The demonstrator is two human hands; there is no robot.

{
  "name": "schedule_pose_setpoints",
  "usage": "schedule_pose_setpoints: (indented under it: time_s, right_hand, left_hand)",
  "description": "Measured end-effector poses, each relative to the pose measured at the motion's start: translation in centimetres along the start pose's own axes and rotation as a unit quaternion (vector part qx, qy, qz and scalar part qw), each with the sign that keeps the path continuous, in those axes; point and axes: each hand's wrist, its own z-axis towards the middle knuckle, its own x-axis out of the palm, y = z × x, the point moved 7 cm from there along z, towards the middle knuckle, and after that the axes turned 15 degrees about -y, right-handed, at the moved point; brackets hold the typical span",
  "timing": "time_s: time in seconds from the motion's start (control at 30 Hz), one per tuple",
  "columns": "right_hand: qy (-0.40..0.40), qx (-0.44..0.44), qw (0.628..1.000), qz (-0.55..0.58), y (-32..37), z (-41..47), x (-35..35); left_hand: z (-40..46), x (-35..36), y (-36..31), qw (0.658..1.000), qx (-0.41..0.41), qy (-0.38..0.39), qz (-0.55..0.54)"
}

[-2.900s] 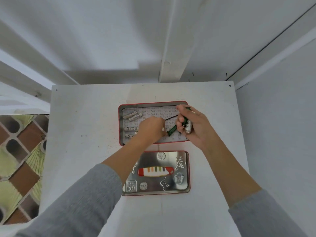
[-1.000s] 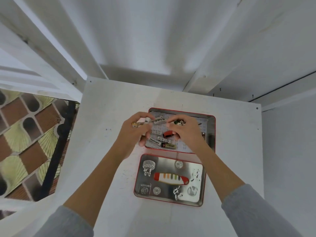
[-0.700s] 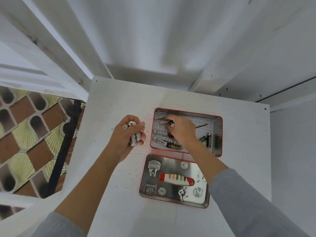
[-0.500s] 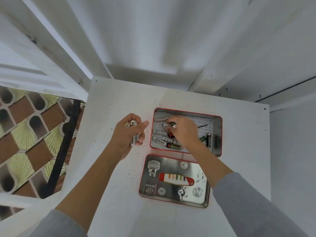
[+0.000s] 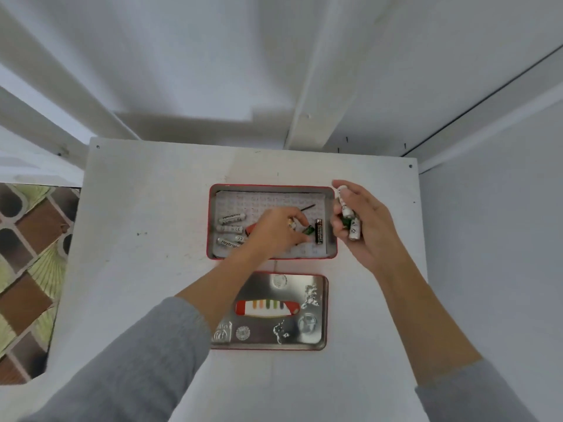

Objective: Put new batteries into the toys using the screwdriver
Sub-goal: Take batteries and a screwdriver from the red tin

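An open red-rimmed tin (image 5: 271, 186) lies on the white table (image 5: 146, 208). Inside it lie white batteries (image 5: 231, 219), a black battery (image 5: 318, 231) and a thin dark screwdriver shaft (image 5: 307, 207). My left hand (image 5: 274, 231) reaches into the tin, and its curled fingers pinch a green battery (image 5: 309, 229). A red piece (image 5: 249, 229) shows partly under that hand. My right hand (image 5: 362, 226) hovers just right of the tin and grips a few white and green batteries (image 5: 348, 217).
The tin's silver lid (image 5: 316, 330), with embossed figures and a striped label, lies face up near the table's front edge. White walls close in at the back and right. A tiled floor (image 5: 27, 269) shows past the table's left edge.
My left hand has moved from left of the tin into it. My right hand has left the tin and now holds batteries beside its right rim. The view has shifted.
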Motion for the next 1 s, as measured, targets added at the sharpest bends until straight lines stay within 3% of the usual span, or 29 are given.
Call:
schedule_pose_setpoints:
  time_s: [0.3,0.37,0.43,0.53,0.63,0.77,0.87,1.0]
  right_hand:
    - [-0.015,0.046,0.994,0.099,0.4,-0.2,-2.3]
    - [-0.014,0.062,0.994,0.089,-0.1,-0.2,-2.1]
    - [-0.011,0.069,0.995,0.067,-0.5,0.0,-1.6]
    - [-0.013,0.039,0.998,-0.047,-1.2,0.4,-0.4]
    - [0.001,-0.025,0.973,-0.229,-2.2,0.8,2.1]
    - [0.072,-0.127,0.894,-0.423,-5.0,1.9,6.7]
    - [0.13,-0.238,0.77,-0.577,-7.4,3.0,10.1]
    - [0.161,-0.335,0.62,-0.691,-9.3,3.2,13.2]
  left_hand:
    - [1.0,2.6,0.0,0.973,0.04,0.019,0.225]
    - [0.9,2.4,0.1,0.988,0.01,0.03,0.149]
    - [0.3,1.2,0.1,0.998,-0.06,0.034,0.003]
    - [-1.3,-2.1,0.1,0.977,-0.126,0.034,-0.17]
    - [-2.5,-6.0,0.8,0.938,-0.146,0.014,-0.313]
    - [-3.3,-11.1,3.2,0.888,-0.137,-0.066,-0.434]
    - [-3.7,-13.3,4.8,0.869,-0.133,-0.101,-0.466]
    - [-4.3,-14.4,5.9,0.839,-0.145,-0.124,-0.51]
